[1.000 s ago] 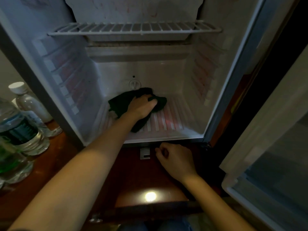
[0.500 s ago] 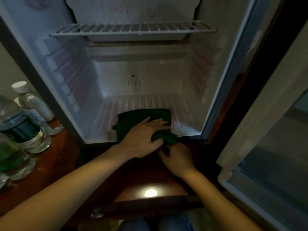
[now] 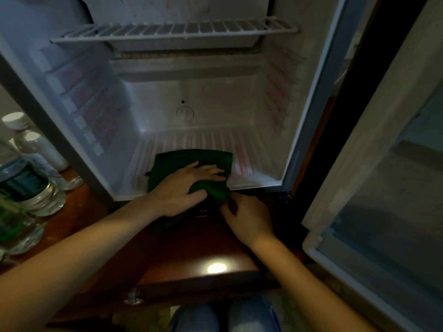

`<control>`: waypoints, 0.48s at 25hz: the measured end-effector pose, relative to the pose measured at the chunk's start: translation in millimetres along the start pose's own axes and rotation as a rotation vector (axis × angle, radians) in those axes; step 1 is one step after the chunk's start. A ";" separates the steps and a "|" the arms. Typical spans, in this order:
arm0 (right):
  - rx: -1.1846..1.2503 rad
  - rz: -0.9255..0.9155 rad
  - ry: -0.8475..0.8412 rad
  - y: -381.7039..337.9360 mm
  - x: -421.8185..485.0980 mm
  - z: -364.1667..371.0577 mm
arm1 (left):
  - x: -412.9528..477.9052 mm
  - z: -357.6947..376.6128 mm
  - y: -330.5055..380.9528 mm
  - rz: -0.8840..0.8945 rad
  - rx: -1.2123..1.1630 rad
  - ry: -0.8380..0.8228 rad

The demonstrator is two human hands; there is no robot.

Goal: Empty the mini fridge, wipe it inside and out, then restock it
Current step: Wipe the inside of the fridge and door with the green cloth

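Fridge (image 3: 215,97), emptied, open on a wooden top (image 3: 191,248) — left hand (image 3: 182,188) flat-fingered on green cloth (image 3: 206,159) at its floor's front edge, right hand (image 3: 249,219) pinching a corner; interior wipe underway — refold likely next.

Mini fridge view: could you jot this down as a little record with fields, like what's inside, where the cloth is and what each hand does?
Mini fridge: door open, only a wire shelf inside
Green cloth: on the floor's front edge, hanging over the lip
Left hand: pressed flat on the cloth
Right hand: apparently pinches the cloth's near corner
Outside: water bottles on the wooden top, at left
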State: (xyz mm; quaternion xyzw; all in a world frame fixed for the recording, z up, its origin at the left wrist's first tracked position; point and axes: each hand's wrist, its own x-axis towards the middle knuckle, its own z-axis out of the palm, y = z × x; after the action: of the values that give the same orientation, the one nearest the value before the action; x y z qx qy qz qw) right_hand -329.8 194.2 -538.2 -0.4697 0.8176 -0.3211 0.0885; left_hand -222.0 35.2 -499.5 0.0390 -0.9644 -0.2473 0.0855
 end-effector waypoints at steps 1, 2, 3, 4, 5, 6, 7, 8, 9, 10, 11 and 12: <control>-0.085 -0.031 -0.013 -1.2 -2.3 1.5 | 0.1 -4.3 -1.8 0.003 0.008 -0.012; -0.169 -0.070 -0.030 -3.3 -4.0 2.7 | 6.4 -8.2 -4.1 -0.010 0.009 -0.032; -0.218 -0.101 -0.044 -5.3 -4.7 3.1 | 19.3 -9.5 -9.3 -0.042 0.017 -0.045; -0.234 -0.123 -0.057 -6.5 -3.6 3.5 | 37.5 -8.9 -14.3 -0.100 0.031 -0.049; -0.240 -0.134 -0.067 -7.1 -1.9 3.2 | 58.7 -6.8 -17.3 -0.181 0.036 -0.037; -0.245 -0.134 -0.078 -7.3 -0.2 3.5 | 77.8 -4.4 -15.8 -0.270 0.029 -0.016; -0.249 -0.130 -0.084 -7.0 1.1 4.2 | 91.8 -2.0 -12.0 -0.349 0.009 0.012; -0.252 -0.127 -0.087 -6.6 1.8 4.8 | 97.6 0.7 -8.3 -0.393 -0.014 0.028; -0.259 -0.128 -0.086 -6.0 1.8 5.1 | 93.4 3.7 -4.3 -0.381 -0.030 0.027; -0.267 -0.135 -0.080 -5.7 1.3 5.2 | 78.6 7.6 -0.8 -0.317 -0.050 0.012; -0.275 -0.146 -0.071 -5.6 0.9 5.3 | 58.4 11.3 4.5 -0.209 -0.060 -0.010; -0.286 -0.156 -0.066 -6.0 0.3 5.5 | 37.6 13.2 11.6 -0.083 -0.068 -0.029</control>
State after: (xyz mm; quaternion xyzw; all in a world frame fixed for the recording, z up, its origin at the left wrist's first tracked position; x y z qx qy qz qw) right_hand -323.2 189.5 -538.8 -0.5501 0.8125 -0.1916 0.0223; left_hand -261.7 47.1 -499.8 0.0725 -0.9541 -0.2839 0.0624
